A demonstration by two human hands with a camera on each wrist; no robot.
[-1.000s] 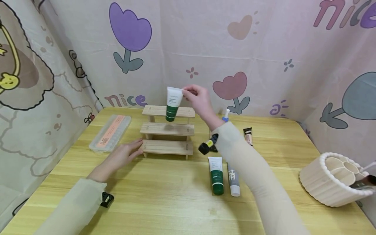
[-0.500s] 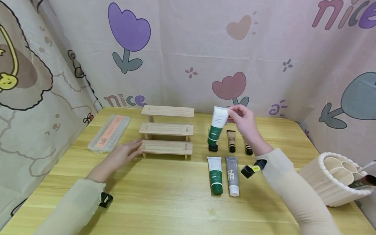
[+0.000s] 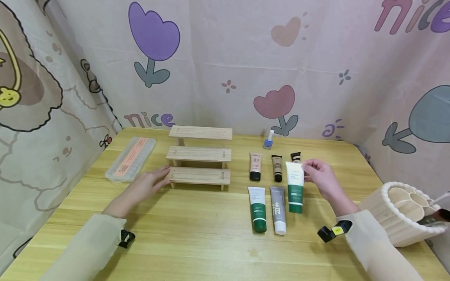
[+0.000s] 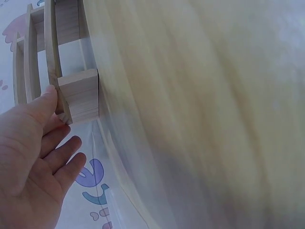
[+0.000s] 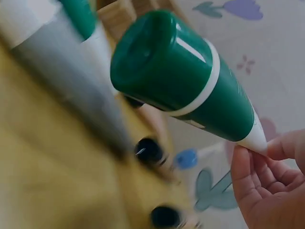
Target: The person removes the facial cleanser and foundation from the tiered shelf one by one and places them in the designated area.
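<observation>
My right hand (image 3: 321,177) pinches a white and green squeeze tube (image 3: 295,188) by its flat white end, green cap down, above the table right of the grey tube (image 3: 279,210). The right wrist view shows thumb and fingers at that end, with the green cap (image 5: 143,52) towards the camera. A matching white and green tube (image 3: 258,210) lies left of the grey one. My left hand (image 3: 149,186) holds the left end of the lowest board of a three-tier wooden stand (image 3: 198,176), its thumb (image 4: 47,98) on the board's edge in the left wrist view.
Behind lie a BB cream tube (image 3: 256,164), a tan tube (image 3: 277,166) and a dark-topped tube (image 3: 296,157), partly hidden. A blue nail polish bottle (image 3: 268,141) stands farther back. A clear plastic case (image 3: 117,162) lies left; a white ribbed holder (image 3: 377,218) stands right.
My right hand has carried the white and green tube from in front of the stand to the right and down, towards the grey tube's right side. My left hand has stayed at the stand.
</observation>
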